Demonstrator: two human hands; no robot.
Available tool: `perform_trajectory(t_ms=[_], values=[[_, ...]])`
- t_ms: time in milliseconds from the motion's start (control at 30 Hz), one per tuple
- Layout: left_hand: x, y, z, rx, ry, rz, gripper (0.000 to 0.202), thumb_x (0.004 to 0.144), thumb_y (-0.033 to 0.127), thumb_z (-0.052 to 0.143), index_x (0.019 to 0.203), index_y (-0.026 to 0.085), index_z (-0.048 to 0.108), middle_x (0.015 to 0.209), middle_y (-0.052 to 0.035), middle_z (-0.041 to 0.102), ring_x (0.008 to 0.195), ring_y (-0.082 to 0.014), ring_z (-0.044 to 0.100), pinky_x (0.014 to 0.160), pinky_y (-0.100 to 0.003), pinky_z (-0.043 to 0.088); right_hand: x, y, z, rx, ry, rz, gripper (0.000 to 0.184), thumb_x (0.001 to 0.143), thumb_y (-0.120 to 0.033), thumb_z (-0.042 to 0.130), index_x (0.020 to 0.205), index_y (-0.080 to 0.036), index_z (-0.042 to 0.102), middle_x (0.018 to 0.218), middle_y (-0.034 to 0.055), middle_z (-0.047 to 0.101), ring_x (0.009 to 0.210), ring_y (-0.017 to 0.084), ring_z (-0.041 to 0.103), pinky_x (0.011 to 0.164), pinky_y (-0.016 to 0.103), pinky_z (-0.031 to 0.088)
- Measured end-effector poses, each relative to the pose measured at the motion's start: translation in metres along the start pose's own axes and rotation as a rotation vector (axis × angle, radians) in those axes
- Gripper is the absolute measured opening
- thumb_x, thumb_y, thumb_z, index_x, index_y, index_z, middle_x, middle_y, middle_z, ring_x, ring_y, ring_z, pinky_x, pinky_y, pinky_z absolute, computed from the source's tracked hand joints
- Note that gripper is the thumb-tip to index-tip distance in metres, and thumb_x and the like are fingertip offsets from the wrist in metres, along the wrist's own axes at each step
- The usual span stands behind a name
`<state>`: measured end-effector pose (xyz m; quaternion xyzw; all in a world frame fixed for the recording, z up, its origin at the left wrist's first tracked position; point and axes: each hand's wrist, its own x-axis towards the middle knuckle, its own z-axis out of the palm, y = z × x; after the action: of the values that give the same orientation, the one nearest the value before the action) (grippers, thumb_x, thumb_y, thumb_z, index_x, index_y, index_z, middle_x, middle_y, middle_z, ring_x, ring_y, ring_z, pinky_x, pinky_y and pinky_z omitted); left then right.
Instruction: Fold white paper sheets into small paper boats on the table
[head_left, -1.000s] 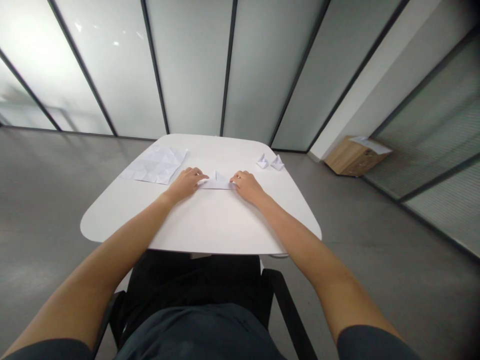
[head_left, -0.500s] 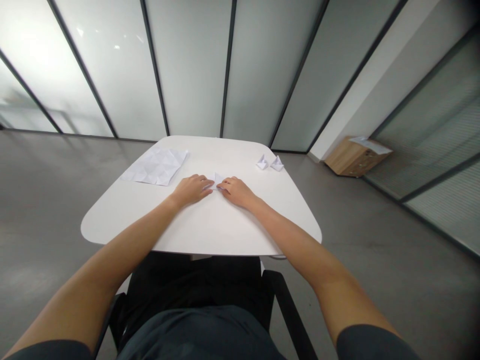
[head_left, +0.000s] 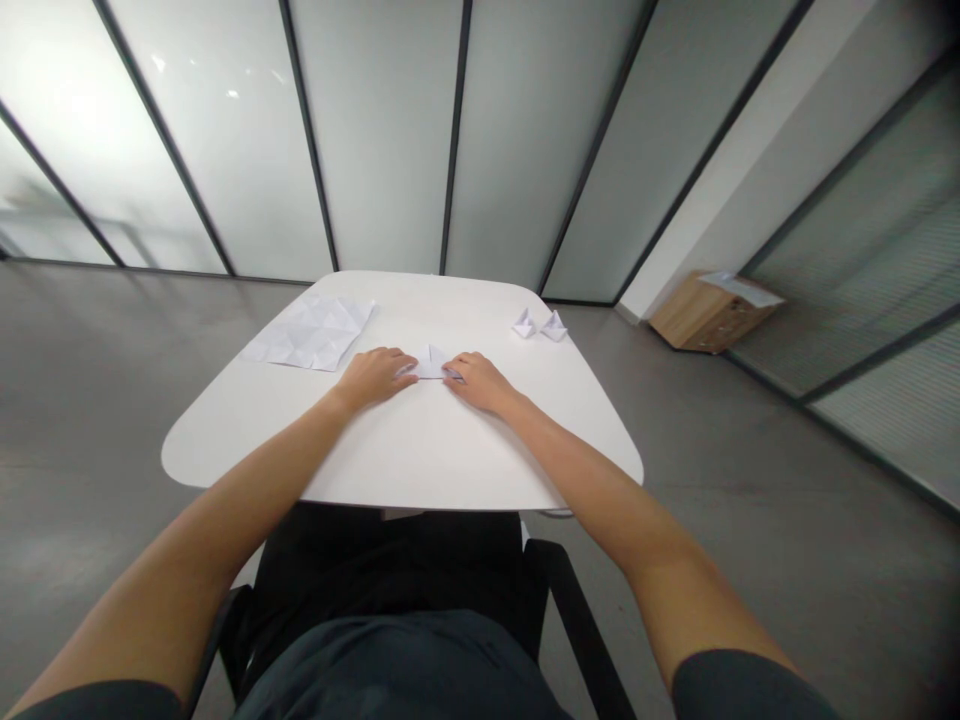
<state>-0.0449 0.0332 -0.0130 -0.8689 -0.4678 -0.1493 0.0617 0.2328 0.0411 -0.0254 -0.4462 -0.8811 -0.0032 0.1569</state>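
Obs.: a folded white paper piece (head_left: 430,366) with a small raised peak is lying flat near mid-table, between both hands. The left hand (head_left: 373,378) and right hand (head_left: 478,384) are resting palm-down on the white rounded table (head_left: 405,450), fingers together and lightly curved, with the fingertips on or at the paper's two ends; whether they are pinching it cannot be told from this view. Both forearms are reaching forward and inward from the chair (head_left: 577,610).

Nothing is lying between the hands and the paper. A creased paper sheet (head_left: 310,333) is lying beyond the left hand, near the table's far left edge. Two small paper boats (head_left: 525,324) (head_left: 555,326) are sitting well apart from the right hand, near the far right edge. A wooden drawer unit (head_left: 709,312) is standing on the floor off to the right.
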Motion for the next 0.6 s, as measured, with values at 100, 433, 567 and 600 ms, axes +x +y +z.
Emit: perform_trajectory(t_ms=[100, 433, 567, 600], values=[[-0.0003, 0.0014, -0.0003, 0.007, 0.005, -0.008, 0.043, 0.103, 0.057, 0.056, 0.137, 0.034, 0.070, 0.130, -0.0066, 0.074, 0.112, -0.0282, 0.071, 0.087, -0.036, 0.053, -0.0001, 0.0007, 0.0012, 0.012, 0.006, -0.003, 0.034, 0.105, -0.036, 0.063, 0.132, -0.019, 0.074, 0.131, 0.0124, 0.072, 0.121, 0.027, 0.062, 0.110, 0.037, 0.044], [0.0018, -0.0002, 0.0033, -0.023, 0.048, 0.004, 0.046, 0.110, 0.053, 0.043, 0.142, 0.033, 0.069, 0.123, -0.0088, 0.078, 0.101, -0.0263, 0.075, 0.081, -0.034, 0.052, -0.0017, 0.0051, 0.0015, 0.016, 0.094, 0.037, 0.036, 0.105, -0.035, 0.061, 0.136, -0.019, 0.071, 0.133, 0.0115, 0.072, 0.121, 0.028, 0.061, 0.111, 0.041, 0.044], [0.0014, -0.0005, 0.0032, -0.045, 0.075, 0.021, 0.046, 0.111, 0.049, 0.041, 0.144, 0.031, 0.068, 0.120, -0.0102, 0.079, 0.099, -0.0260, 0.076, 0.082, -0.034, 0.053, -0.0007, 0.0092, 0.0031, 0.027, 0.139, 0.115, 0.039, 0.106, -0.037, 0.059, 0.139, -0.020, 0.069, 0.137, 0.0127, 0.070, 0.125, 0.030, 0.059, 0.112, 0.045, 0.044], [0.0012, 0.0001, 0.0030, -0.056, 0.081, 0.032, 0.046, 0.111, 0.049, 0.041, 0.144, 0.030, 0.067, 0.120, -0.0104, 0.080, 0.099, -0.0260, 0.076, 0.083, -0.034, 0.054, -0.0004, 0.0097, 0.0032, 0.033, 0.150, 0.134, 0.039, 0.106, -0.038, 0.057, 0.139, -0.019, 0.069, 0.137, 0.0130, 0.070, 0.126, 0.031, 0.059, 0.112, 0.046, 0.044]])
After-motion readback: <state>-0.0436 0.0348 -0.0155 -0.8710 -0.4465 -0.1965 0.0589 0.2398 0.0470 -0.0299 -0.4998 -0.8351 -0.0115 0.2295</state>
